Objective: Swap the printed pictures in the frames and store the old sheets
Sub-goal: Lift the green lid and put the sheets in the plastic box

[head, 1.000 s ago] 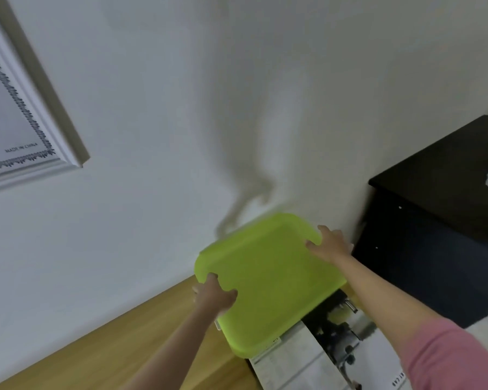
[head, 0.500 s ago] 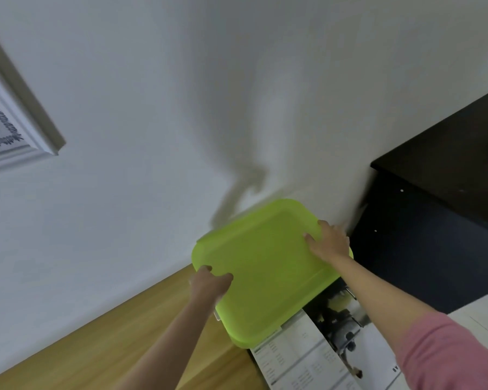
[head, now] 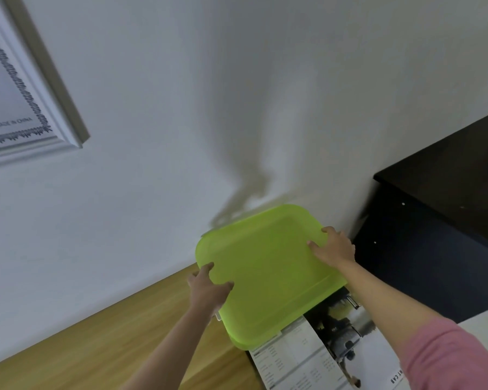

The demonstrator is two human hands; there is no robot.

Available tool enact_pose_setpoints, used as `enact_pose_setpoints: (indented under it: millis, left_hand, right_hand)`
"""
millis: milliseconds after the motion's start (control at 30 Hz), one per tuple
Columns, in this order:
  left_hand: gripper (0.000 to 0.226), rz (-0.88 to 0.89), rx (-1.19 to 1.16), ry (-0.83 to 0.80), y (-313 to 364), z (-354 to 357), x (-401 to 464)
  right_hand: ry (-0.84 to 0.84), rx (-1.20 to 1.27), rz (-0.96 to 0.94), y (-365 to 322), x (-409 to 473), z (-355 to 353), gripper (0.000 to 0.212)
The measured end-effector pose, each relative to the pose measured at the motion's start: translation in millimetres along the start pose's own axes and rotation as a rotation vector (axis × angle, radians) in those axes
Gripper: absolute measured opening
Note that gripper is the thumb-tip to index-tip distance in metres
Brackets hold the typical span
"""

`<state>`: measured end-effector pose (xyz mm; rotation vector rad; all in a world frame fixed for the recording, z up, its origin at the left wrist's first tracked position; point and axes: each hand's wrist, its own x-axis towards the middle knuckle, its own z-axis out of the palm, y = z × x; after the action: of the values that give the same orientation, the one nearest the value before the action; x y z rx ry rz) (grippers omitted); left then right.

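Where wall (head: pixel 237 108) meets floor (head: pixel 96 347), dark cabinet (head: pixel 434 249) beside green lid (head: pixel 271 277).

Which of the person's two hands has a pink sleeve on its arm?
The right hand, gripping the lime-green plastic lid at its far right edge. The left hand, holding the lid's near left edge, has a bare forearm.
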<state>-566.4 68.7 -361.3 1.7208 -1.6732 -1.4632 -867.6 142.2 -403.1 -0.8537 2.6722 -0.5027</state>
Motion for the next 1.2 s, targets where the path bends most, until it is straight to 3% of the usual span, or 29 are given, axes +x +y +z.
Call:
enact_pose_setpoints:
  millis: [300, 600, 800, 1200]
  left_hand:
    - [0.073, 0.103, -0.085, -0.055, -10, -11, -14]
    - [0.082, 0.207, -0.129, 0.024, -41, -59, -25]
    - [0.088, 0.119, -0.047, 0.123, -105, -136, -46]
    - [0.099, -0.14, 0.065, 0.192, -249, -293, -89]
  right_hand:
    - [0.054, 0.1, -0.047, -7, -14, -24, 0.065]
    - [0.107, 0.107, -0.104, -49, -68, -33, 0.066]
    - [0.059, 0.083, -0.146, -110, -150, 2, 0.063]
    - [-0.194, 0.062, -0.246, -202, -301, 130, 0.062]
